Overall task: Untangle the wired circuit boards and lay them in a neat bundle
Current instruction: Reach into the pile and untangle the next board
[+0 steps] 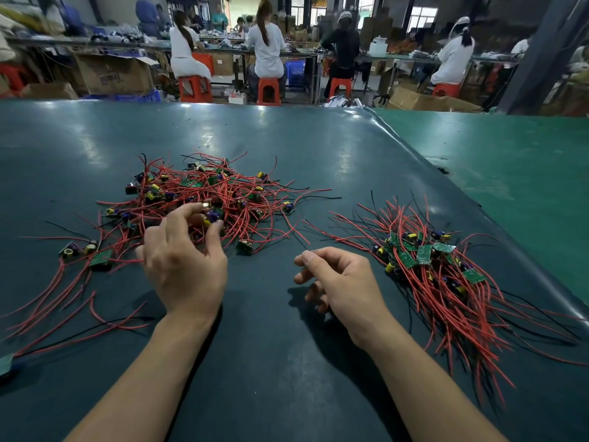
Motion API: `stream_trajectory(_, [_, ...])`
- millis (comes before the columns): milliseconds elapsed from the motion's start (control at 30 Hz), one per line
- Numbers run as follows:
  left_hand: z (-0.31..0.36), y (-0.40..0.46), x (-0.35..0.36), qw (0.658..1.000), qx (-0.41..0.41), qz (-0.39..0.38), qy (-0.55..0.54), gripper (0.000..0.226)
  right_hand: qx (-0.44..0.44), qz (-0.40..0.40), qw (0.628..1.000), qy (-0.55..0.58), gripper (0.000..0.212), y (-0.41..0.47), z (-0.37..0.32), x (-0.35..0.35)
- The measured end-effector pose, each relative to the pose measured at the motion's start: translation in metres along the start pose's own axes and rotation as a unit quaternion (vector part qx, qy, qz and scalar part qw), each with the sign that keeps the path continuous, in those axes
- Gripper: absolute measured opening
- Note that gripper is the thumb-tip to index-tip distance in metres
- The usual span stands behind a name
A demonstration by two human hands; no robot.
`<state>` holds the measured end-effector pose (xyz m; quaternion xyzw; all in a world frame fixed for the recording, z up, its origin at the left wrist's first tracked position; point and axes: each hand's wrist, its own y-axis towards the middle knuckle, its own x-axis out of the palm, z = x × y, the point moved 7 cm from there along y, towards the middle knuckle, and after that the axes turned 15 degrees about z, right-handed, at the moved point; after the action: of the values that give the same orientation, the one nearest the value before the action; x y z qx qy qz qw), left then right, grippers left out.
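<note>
Two heaps of wired circuit boards on dark glossy table. Far left: tangled pile, thin red and black leads crossing every way, small green boards with yellow-purple capacitors. Left hand reaches into its near edge, fingers curled on one board, likely to tease it free. Right hand hovers between heaps, its fingers loosely curled, holding nothing, probably ready to take wire. Right: neat bundle, boards grouped, leads combed roughly parallel toward near side.

Overhead glare, wide-angle edge distortion
</note>
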<state>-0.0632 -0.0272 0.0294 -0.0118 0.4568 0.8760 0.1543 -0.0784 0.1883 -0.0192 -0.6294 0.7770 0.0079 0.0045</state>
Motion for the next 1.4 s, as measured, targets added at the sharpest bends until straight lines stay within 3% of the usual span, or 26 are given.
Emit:
stream_trajectory(100, [0.024,-0.004,-0.009,0.991,0.103,0.026,-0.085,0.024,0.001,-0.002,1.000,0.015,0.018,0.000,-0.002,0.001])
stream_trajectory(200, [0.052,-0.022,-0.010,0.957,0.213,-0.037,-0.194,0.016,0.014,-0.016,0.997,0.072,0.032,-0.001,-0.005,0.004])
stream_trajectory(300, [0.070,-0.036,-0.006,0.923,0.247,-0.122,-0.267,0.015,0.008,-0.036,0.994,0.103,0.027,-0.004,-0.008,0.007])
stream_trajectory(400, [0.071,-0.039,0.000,0.918,0.248,-0.160,-0.266,0.009,0.012,-0.024,0.992,0.126,0.019,-0.004,-0.009,0.004])
stream_trajectory(533, [0.061,-0.037,0.009,0.937,0.196,-0.172,-0.231,0.011,0.018,-0.064,0.990,0.124,0.036,-0.007,-0.009,0.009])
stream_trajectory(600, [0.059,-0.036,0.009,0.938,0.192,-0.173,-0.231,0.011,0.007,-0.076,0.990,0.122,0.023,-0.010,-0.010,0.014])
stream_trajectory(700, [0.063,-0.038,0.006,0.929,0.189,-0.178,-0.262,0.009,0.002,-0.021,0.990,0.139,0.019,-0.007,-0.012,0.007])
stream_trajectory(767, [0.061,-0.040,0.007,0.928,0.116,-0.201,-0.291,0.008,-0.013,0.013,0.989,0.150,0.018,-0.002,-0.014,-0.002])
stream_trajectory(867, [0.048,-0.053,0.026,0.896,-0.076,-0.319,-0.299,0.025,-0.043,0.011,0.989,0.140,0.014,-0.002,-0.019,-0.005])
stream_trajectory(967, [0.038,-0.061,0.037,0.869,-0.160,-0.370,-0.287,0.041,-0.074,-0.007,0.990,0.120,0.016,-0.007,-0.022,0.001])
stream_trajectory(1100, [0.036,-0.061,0.039,0.861,-0.193,-0.365,-0.297,0.029,-0.094,-0.004,0.991,0.094,0.018,-0.008,-0.022,0.001])
stream_trajectory(1200, [0.037,-0.061,0.041,0.832,-0.231,-0.377,-0.336,0.027,-0.104,0.004,0.992,0.070,0.015,-0.008,-0.022,-0.001])
stream_trajectory(1400, [0.037,-0.056,0.036,0.813,-0.243,-0.365,-0.383,0.022,-0.062,-0.027,0.992,0.104,0.015,-0.008,-0.021,0.004])
